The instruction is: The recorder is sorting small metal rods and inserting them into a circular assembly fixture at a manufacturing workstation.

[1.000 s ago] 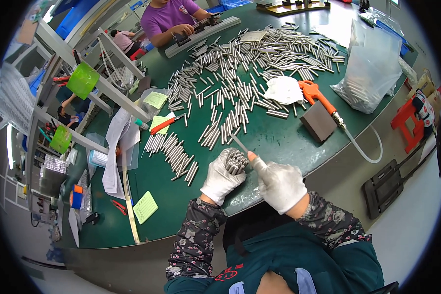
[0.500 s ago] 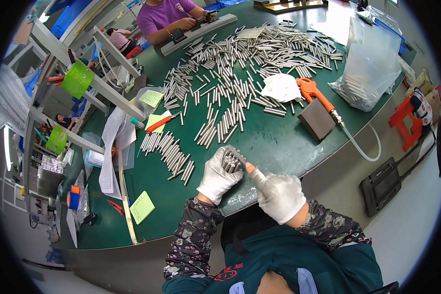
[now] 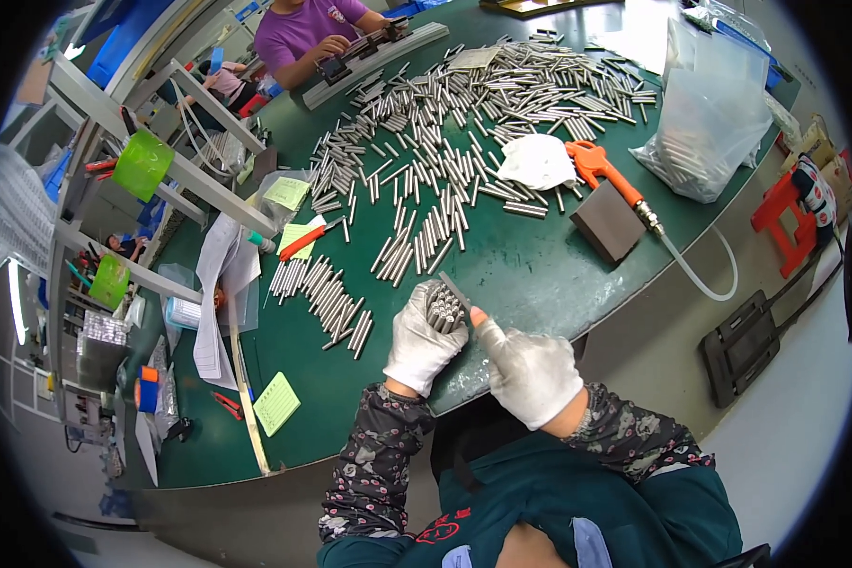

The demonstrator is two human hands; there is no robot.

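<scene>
My left hand [image 3: 418, 343], in a white glove, is wrapped round a bundle of short metal pins [image 3: 444, 310], their round ends showing at the top. A thin flat grey strip [image 3: 454, 290] stands edge-on beside those ends; whether it touches them I cannot tell. At its lower end is my right hand [image 3: 536, 374], gloved with a bare fingertip showing, closed on the strip. The fingers under this hand are hidden. Beyond my hands, small rows of loose pins [image 3: 412, 248] lie on the green table [image 3: 521, 284], and a large heap of similar pins [image 3: 502, 90] spreads farther back.
An orange air gun [image 3: 604, 170] with a hose, a brown block [image 3: 611, 225] and a white cloth [image 3: 537, 163] lie at right, near a plastic bag of pins [image 3: 696, 151]. An orange-handled knife [image 3: 303, 241], papers and a shelf frame stand left. A co-worker [image 3: 303, 38] sits across the table.
The grey strip has turned from lying across the pin ends to standing edge-on beside them, uncovering more ends. My right hand has shifted slightly left; the left keeps its hold.
</scene>
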